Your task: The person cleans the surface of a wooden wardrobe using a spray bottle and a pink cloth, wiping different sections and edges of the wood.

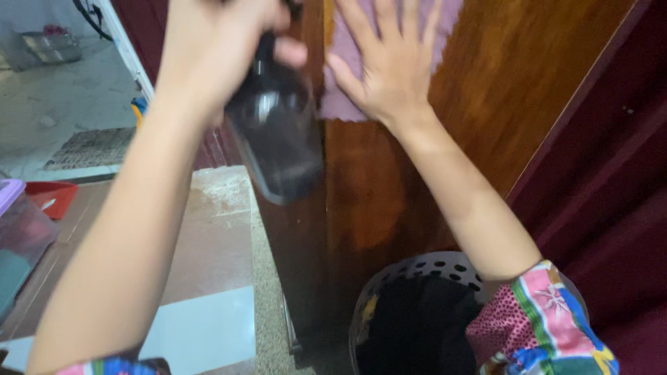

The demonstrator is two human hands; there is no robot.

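Observation:
My left hand [215,42] is raised at the top centre and grips a dark spray bottle [274,132] by its neck; the bottle's body hangs tilted below my fingers, beside the edge of a brown wooden door [486,104]. My right hand [392,59] lies flat with fingers spread on a purple cloth [340,104], pressing it against the door's glossy face. Both forearms reach up from the bottom of the view, with patterned colourful sleeves at the lower corners.
A white perforated basket [417,267] holding dark fabric stands at the door's foot. A dark red curtain [611,208] hangs at the right. On the left are a tiled floor [201,236], a red tub [52,198], a plastic box [17,236] and a doormat [90,147].

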